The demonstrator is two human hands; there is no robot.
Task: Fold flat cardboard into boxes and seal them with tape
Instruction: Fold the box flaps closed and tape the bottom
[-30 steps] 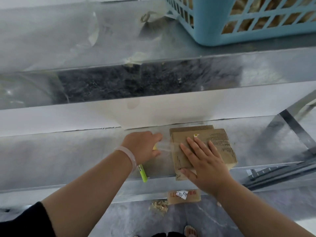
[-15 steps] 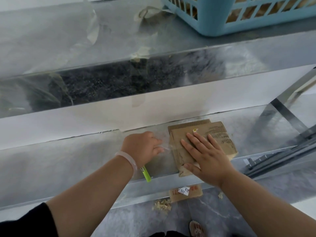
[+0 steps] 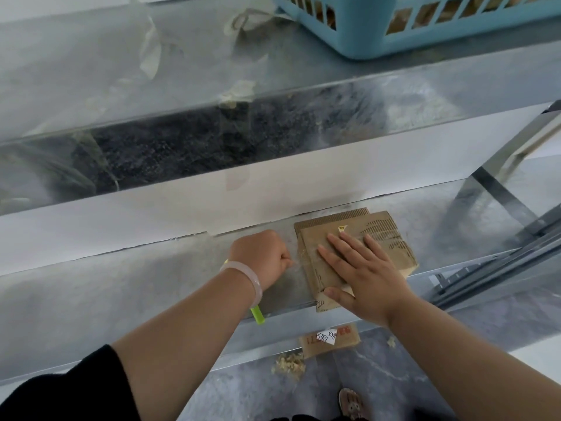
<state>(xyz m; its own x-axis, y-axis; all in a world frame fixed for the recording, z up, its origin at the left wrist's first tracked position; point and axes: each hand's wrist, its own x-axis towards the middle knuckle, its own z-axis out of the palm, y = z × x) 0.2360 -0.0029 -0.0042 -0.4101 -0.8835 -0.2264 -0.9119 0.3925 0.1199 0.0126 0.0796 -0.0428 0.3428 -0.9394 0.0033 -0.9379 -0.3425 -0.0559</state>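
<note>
Soft, even light fills the place, bright and diffuse. The metal tabletop [image 3: 106,299] gives back a milky sheen, and the left hand [image 3: 261,256] and right hand [image 3: 364,275] throw only faint shade on it. The clear tape [image 3: 297,264] is barely a glint. Straight edges bow toward the corners; fine detail smears slightly throughout.

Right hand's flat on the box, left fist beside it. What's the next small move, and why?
Probably pull the left hand leftward to tauten the clear tape strip it seems to pinch. The right hand lies flat on the cardboard box, pinning it to the metal shelf, and the strip appears to reach the box's left edge.
</note>
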